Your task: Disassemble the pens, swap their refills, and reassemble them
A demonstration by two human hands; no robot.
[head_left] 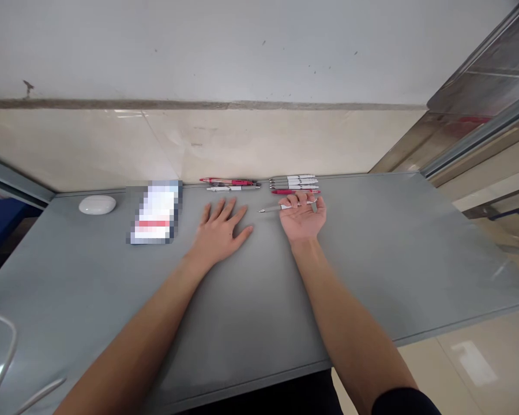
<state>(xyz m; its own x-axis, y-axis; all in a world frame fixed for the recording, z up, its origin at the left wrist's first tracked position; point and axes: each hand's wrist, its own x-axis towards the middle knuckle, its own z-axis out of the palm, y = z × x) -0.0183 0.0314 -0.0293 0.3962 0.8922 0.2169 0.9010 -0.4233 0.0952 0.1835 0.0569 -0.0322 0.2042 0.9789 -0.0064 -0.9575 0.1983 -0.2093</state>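
My left hand [217,233] lies palm down on the grey table, fingers spread, holding nothing. Just beyond its fingertips is a small group of pens: red ones [227,181] and a white one [225,188]. My right hand [303,222] is turned palm up, with its fingers curled around a white pen [269,209]. That pen's tip points left, toward my left hand; part of its barrel is hidden by the fingers. Right behind the right hand, several white pens [301,181] lie side by side in a row, with a red pen [285,191] at the near side.
On the left of the table [372,259] are a pixelated flat object [154,213] and a white rounded case [97,204]. A white cable [12,340] crosses the near left corner. The wall [263,144] borders the back edge; tiled floor [471,363] shows at the right.
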